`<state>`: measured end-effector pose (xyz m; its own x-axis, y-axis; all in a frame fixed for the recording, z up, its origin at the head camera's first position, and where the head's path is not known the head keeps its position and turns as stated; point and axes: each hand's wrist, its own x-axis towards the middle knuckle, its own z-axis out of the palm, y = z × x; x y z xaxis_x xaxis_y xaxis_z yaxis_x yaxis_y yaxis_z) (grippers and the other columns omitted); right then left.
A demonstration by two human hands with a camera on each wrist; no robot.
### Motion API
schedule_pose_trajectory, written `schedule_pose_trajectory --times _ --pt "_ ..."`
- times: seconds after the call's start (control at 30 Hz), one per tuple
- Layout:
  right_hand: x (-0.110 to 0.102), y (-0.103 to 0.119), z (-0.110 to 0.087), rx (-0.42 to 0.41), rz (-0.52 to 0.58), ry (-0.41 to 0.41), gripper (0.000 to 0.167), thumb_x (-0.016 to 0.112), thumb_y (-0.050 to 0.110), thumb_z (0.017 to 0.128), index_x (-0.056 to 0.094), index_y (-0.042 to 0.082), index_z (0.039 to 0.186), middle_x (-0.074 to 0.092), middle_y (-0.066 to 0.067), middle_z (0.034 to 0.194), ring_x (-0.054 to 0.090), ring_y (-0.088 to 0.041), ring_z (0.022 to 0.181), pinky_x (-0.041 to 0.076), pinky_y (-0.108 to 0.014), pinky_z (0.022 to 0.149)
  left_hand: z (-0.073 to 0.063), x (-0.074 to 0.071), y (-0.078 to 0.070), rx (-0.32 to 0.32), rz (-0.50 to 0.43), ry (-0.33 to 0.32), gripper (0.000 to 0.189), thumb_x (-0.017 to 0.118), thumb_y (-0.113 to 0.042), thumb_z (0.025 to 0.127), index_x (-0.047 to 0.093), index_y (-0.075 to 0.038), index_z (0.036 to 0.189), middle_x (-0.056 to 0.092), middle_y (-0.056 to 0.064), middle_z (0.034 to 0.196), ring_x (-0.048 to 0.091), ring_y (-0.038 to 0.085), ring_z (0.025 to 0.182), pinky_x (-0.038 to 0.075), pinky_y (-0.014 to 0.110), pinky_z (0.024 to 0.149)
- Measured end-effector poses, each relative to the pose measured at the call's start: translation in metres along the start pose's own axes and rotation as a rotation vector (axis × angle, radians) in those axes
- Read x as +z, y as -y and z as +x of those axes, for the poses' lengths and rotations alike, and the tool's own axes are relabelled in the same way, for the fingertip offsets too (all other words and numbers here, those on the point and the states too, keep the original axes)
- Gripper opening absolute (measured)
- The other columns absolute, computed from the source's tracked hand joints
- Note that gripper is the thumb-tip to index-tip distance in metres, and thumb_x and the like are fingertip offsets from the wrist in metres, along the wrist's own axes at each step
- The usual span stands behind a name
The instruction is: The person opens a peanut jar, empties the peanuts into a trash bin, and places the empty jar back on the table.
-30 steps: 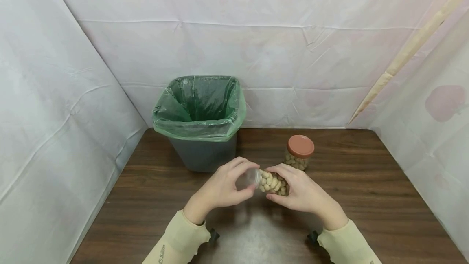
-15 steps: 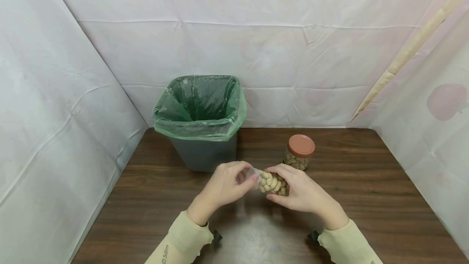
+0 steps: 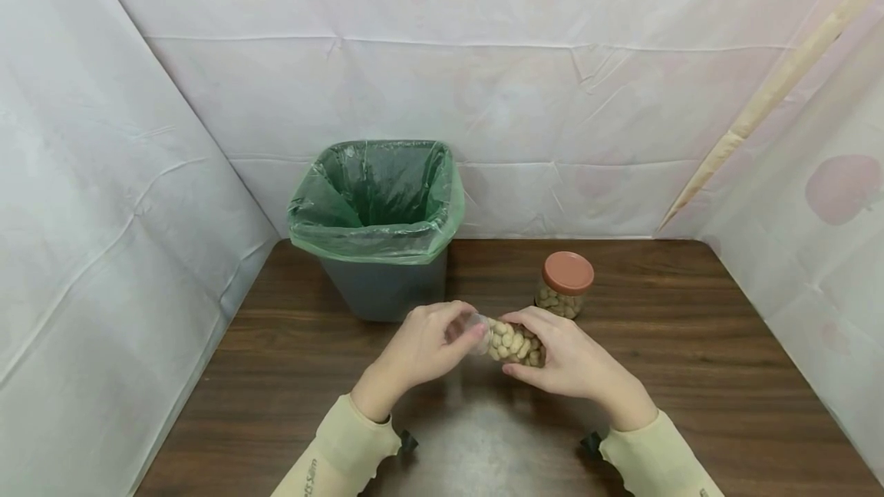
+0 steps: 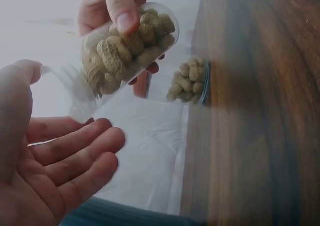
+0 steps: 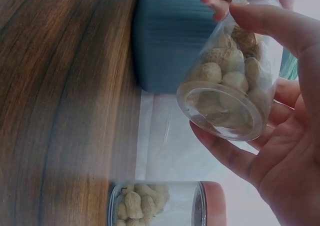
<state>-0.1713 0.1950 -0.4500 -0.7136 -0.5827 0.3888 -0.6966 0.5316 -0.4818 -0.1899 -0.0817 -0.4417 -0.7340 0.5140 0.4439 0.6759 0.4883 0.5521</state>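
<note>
1. Clear peanut jar (image 3: 509, 340): held off the desk (image 3: 677, 359), between the two hands, its base toward the right and its threaded end tilted somewhat upward toward the left. Unshelled peanuts (image 4: 114, 61) fill much of it.
2. Right hand (image 3: 569, 355): clamped on the jar's body, thumb and fingers on opposite sides.
3. Left hand (image 3: 423, 347): thumb and fingers curved about the clear threaded end, the thumb at its edge. Whether a transparent lid sits there cannot be told.
4. Surroundings: a second peanut jar (image 3: 558, 303), upright with its reddish lid (image 3: 568, 272) on, stands just beyond the right hand; a grey bin (image 3: 387, 286) with a green liner (image 3: 378, 245) stands beyond the left.
5. Step in hand, as judged: working the threaded end, probably a twist, while the right hand steadies the body. The next move would call for a firm right grip and level control, lest peanuts spill.
6. Change from one second ago: the left thumb, formerly at the lower side of the clear end, now lies higher across it, as though the hand has rotated. The right hand and the jar's body hold nearly the same place.
</note>
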Motion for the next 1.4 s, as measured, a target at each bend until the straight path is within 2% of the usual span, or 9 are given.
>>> schedule_pose_trajectory --times 0.1,0.17,0.3,0.4,0.53,0.83,0.97,1.2,1.4 --pt "-0.001 0.000 0.000 0.002 -0.002 -0.004 0.065 0.096 0.030 0.086 0.065 0.016 0.141 0.068 0.007 0.127 0.064 -0.005 0.099 0.059 -0.032 0.081 -0.002 -0.006 0.002 -0.023 -0.025 0.040 0.042 0.066 -0.042 0.109 0.071 -0.010 0.136 0.077 -0.004 0.109 0.073 0.006 0.089 0.061 0.027 0.076" --pt "-0.001 0.000 0.000 0.006 -0.007 -0.005 0.065 0.096 0.030 0.085 0.065 0.016 0.141 0.068 0.006 0.127 0.065 -0.005 0.099 0.059 -0.033 0.081 -0.003 -0.011 0.002 -0.015 -0.029 0.066 0.050 0.068 -0.044 0.107 0.065 -0.014 0.146 0.074 -0.003 0.126 0.073 0.010 0.107 0.062 0.032 0.086" --pt "-0.002 0.001 0.000 0.011 -0.014 -0.004 0.066 0.097 0.030 0.085 0.066 0.015 0.141 0.068 0.005 0.127 0.065 -0.005 0.099 0.060 -0.033 0.081 -0.003 -0.018 0.002 0.088 -0.018 0.112 0.067 0.075 -0.047 0.101 0.055 -0.019 0.158 0.060 -0.002 0.152 0.059 0.017 0.138 0.054 0.043 0.110" --pt "-0.002 0.001 0.000 0.009 -0.009 -0.001 0.066 0.097 0.029 0.085 0.065 0.014 0.141 0.068 0.004 0.127 0.065 -0.005 0.099 0.060 -0.032 0.080 -0.002 -0.020 0.001 0.166 -0.009 0.130 0.074 0.079 -0.046 0.099 0.050 -0.019 0.162 0.053 -0.001 0.160 0.052 0.019 0.148 0.047 0.046 0.118" --pt "-0.003 0.001 0.000 0.004 0.003 0.004 0.066 0.096 0.028 0.085 0.065 0.015 0.142 0.068 0.004 0.127 0.065 -0.005 0.099 0.060 -0.032 0.080 -0.002 -0.021 0.002 0.200 0.003 0.138 0.077 0.081 -0.046 0.097 0.049 -0.021 0.163 0.052 -0.002 0.160 0.050 0.018 0.148 0.046 0.044 0.119" --pt "-0.004 0.001 0.000 0.002 0.015 0.017 0.066 0.095 0.029 0.087 0.064 0.017 0.143 0.068 0.004 0.131 0.065 -0.005 0.101 0.060 -0.032 0.081 -0.002 -0.023 0.001 0.252 0.012 0.130 0.077 0.088 -0.038 0.090 0.055 -0.022 0.158 0.053 0.000 0.156 0.052 0.017 0.144 0.048 0.040 0.117" --pt "-0.003 0.001 0.000 -0.006 0.007 0.010 0.065 0.096 0.030 0.086 0.065 0.017 0.143 0.068 0.006 0.130 0.065 -0.005 0.101 0.060 -0.032 0.081 -0.001 -0.023 0.000 0.286 -0.010 0.138 0.075 0.090 -0.034 0.087 0.059 -0.017 0.154 0.054 0.001 0.156 0.051 0.018 0.144 0.048 0.039 0.116" --pt "-0.004 0.000 0.000 -0.005 0.009 0.011 0.064 0.095 0.030 0.087 0.065 0.019 0.143 0.068 0.008 0.129 0.065 -0.005 0.101 0.059 -0.032 0.082 -0.001 -0.020 0.001 0.321 -0.005 0.145 0.070 0.088 -0.020 0.087 0.061 -0.018 0.152 0.057 0.000 0.149 0.054 0.017 0.138 0.049 0.035 0.113" --pt "-0.002 -0.001 0.001 -0.018 0.012 0.009 0.063 0.095 0.030 0.088 0.065 0.019 0.142 0.068 0.009 0.127 0.064 -0.005 0.100 0.059 -0.032 0.081 -0.001 -0.018 0.002 0.324 0.018 0.144 0.067 0.084 -0.012 0.087 0.062 -0.018 0.150 0.057 0.000 0.143 0.056 0.016 0.130 0.050 0.032 0.110"
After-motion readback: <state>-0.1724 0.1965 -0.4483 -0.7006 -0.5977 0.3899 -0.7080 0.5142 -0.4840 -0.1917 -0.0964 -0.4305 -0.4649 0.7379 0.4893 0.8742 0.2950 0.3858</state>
